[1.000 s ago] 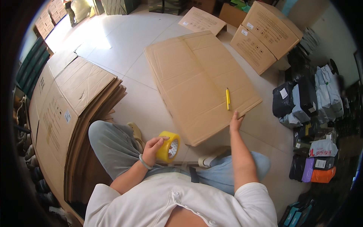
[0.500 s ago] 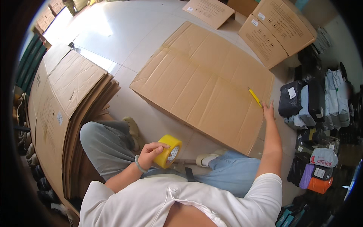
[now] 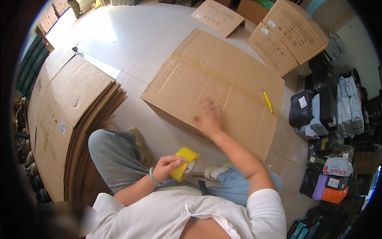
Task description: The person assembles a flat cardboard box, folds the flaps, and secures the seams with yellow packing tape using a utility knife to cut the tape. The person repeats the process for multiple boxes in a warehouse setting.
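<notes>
The floor (image 3: 131,57) I saw was laid in large, pale, glossy tiles, their thin joints running off at angles. White glare (image 3: 97,30) washed over it at the upper left; I could not tell whether it came through a door or a window. Brown cartons (image 3: 47,22) were stacked beyond that, with dark green boxes (image 3: 34,63) nearer, along the left edge. On my right, a plain greyish wall (image 3: 352,34) rose behind dimly lit heaps of wrapped parcels (image 3: 345,104).
</notes>
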`<state>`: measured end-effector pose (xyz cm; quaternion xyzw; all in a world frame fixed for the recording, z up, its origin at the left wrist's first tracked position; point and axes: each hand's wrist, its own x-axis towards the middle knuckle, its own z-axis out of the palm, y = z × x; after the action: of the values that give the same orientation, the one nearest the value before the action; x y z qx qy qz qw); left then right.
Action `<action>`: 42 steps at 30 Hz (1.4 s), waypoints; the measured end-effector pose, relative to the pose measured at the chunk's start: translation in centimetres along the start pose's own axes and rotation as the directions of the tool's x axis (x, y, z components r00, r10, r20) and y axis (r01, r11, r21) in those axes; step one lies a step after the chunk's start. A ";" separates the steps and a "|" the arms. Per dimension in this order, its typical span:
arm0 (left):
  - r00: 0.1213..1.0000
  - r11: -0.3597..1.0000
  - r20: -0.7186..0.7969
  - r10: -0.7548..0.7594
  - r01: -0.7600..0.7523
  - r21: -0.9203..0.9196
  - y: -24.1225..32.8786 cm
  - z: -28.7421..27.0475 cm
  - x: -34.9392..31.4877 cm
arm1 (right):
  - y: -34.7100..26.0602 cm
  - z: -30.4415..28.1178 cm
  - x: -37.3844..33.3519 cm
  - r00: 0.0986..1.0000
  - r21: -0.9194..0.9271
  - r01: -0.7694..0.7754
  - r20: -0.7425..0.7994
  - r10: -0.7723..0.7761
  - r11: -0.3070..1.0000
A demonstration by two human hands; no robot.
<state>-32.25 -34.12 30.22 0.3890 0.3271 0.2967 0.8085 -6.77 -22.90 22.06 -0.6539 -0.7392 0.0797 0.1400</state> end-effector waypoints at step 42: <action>0.978 0.992 0.168 0.125 -0.122 -0.032 1.6 -1.2 -4.6 | -5.6 1.6 -1.6 0.996 0.055 -0.019 -0.088 0.024 0.998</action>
<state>-36.33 -36.11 32.31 0.4237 0.2292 0.3155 0.8176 -12.42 -25.15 22.02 -0.6606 -0.7228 0.0722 0.1896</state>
